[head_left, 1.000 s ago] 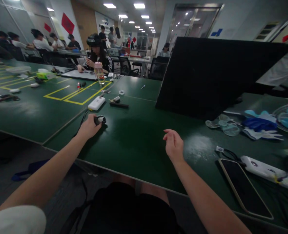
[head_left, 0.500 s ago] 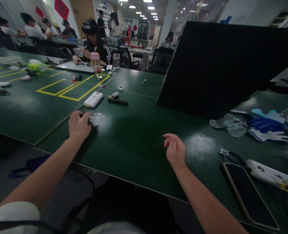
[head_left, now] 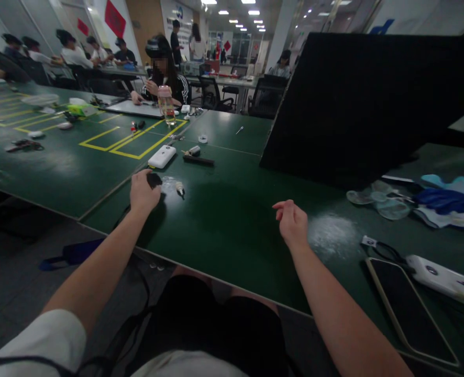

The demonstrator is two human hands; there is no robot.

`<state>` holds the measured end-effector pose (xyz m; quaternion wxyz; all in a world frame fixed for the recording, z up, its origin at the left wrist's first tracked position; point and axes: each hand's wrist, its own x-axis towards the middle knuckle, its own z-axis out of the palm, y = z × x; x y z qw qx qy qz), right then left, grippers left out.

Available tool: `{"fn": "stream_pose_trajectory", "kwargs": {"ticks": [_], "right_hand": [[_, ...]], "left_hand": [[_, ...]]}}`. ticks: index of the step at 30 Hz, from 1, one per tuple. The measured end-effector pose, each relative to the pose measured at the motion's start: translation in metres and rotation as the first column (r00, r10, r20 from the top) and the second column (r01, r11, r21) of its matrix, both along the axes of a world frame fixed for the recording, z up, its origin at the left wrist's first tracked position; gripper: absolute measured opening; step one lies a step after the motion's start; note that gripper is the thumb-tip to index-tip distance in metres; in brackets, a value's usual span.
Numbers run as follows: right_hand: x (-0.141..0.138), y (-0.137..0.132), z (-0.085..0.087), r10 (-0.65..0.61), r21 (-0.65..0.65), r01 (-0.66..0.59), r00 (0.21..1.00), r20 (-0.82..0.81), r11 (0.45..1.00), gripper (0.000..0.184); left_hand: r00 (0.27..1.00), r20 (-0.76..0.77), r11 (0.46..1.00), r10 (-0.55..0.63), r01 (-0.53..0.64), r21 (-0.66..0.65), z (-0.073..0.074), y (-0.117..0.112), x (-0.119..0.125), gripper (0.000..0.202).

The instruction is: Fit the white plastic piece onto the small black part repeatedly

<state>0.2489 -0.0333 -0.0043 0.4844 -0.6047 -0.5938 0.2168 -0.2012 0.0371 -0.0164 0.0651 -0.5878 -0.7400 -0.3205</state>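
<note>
— The left hand [head_left: 142, 193] is gripping a small black object [head_left: 154, 181] over the left of the green worktop [head_left: 224, 241].
— And the right hand [head_left: 294, 222]?
— It is showing farther right, its fingers curling loosely; I cannot tell whether they are meeting.
— Nearby?
— A small white piece [head_left: 179, 188] is lying just right of the black object; a white device [head_left: 162, 156] is sitting beyond.

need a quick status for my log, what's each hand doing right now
Left hand: closed, holding a small black object.
Right hand: loosely curled, nothing visible in it; whether fully closed cannot be told.
</note>
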Motion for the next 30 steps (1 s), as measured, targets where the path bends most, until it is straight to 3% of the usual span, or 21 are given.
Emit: {"fn": "stream_pose_trajectory", "kwargs": {"ticks": [5,10,14,17,22,24,25,27,29,30], "right_hand": [[0.008,0.004,-0.001,0.015,-0.06,-0.016,1.0,-0.019,0.998,0.066],[0.01,0.006,-0.002,0.042,-0.105,-0.042,0.999,0.0,0.994,0.065],[0.009,0.006,0.0,0.076,-0.172,-0.051,0.987,0.145,0.984,0.058],[0.003,0.002,0.003,0.173,-0.235,-0.104,0.939,0.299,0.966,0.051],[-0.014,-0.006,0.002,0.187,-0.226,-0.085,0.857,0.481,0.97,0.082],[-0.016,-0.006,0.0,0.173,-0.216,-0.068,0.837,0.519,0.974,0.072],[-0.016,-0.006,0.0,0.181,-0.221,-0.071,0.828,0.531,0.973,0.059],[-0.012,-0.006,-0.002,0.212,-0.232,-0.098,0.816,0.538,0.968,0.03],[-0.005,-0.006,-0.003,0.225,-0.218,-0.128,0.827,0.515,0.968,0.023],[-0.001,-0.006,-0.004,0.216,-0.207,-0.127,0.843,0.493,0.97,0.025]], "left_hand": [[0.997,0.076,0.997,-0.017,0.011,0.08,0.0,0.014,0.008,0.051],[0.906,0.393,0.986,-0.16,0.166,0.017,0.001,0.039,0.041,0.051],[0.758,0.587,0.947,-0.285,0.316,0.052,0.005,0.056,0.092,0.047],[0.609,0.723,0.905,-0.326,0.421,0.054,0.005,0.054,0.147,0.045],[0.302,0.897,0.801,-0.322,0.593,0.088,-0.003,0.017,0.257,0.043],[0.177,0.924,0.722,-0.339,0.678,0.135,-0.006,-0.002,0.283,0.038],[0.164,0.913,0.664,-0.373,0.735,0.139,-0.006,-0.009,0.287,0.038],[0.258,0.803,0.571,-0.538,0.812,0.122,-0.003,-0.019,0.278,0.041],[0.401,0.554,0.51,-0.73,0.859,0.051,0.0,-0.019,0.253,0.045],[0.434,0.44,0.49,-0.786,0.871,0.017,0.002,-0.016,0.239,0.044]]}}
